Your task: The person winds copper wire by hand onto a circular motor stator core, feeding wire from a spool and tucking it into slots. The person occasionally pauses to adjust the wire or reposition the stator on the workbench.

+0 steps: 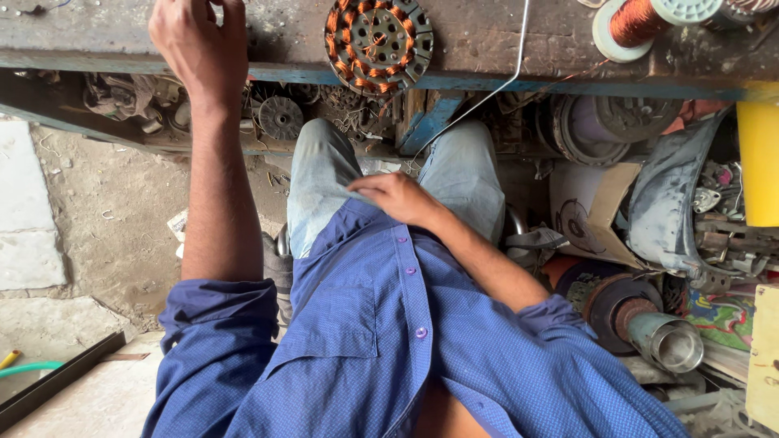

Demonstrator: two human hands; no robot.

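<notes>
I sit at a worn workbench with a blue front edge. My left hand reaches up onto the bench top at the left, back of the hand towards me, fingers curled down and hidden. Right of it lies a round motor stator wound with copper coils, a short gap from the hand. My right hand rests on my lap, its fingertips pinching the hem of my blue shirt over my jeans. A spool of copper wire stands at the bench's far right.
A thin white wire hangs from the bench towards my knees. Motor parts and scrap fill the shelf under the bench. At the right are a cardboard box, a yellow cylinder and a metal shaft part. A green hose lies bottom left.
</notes>
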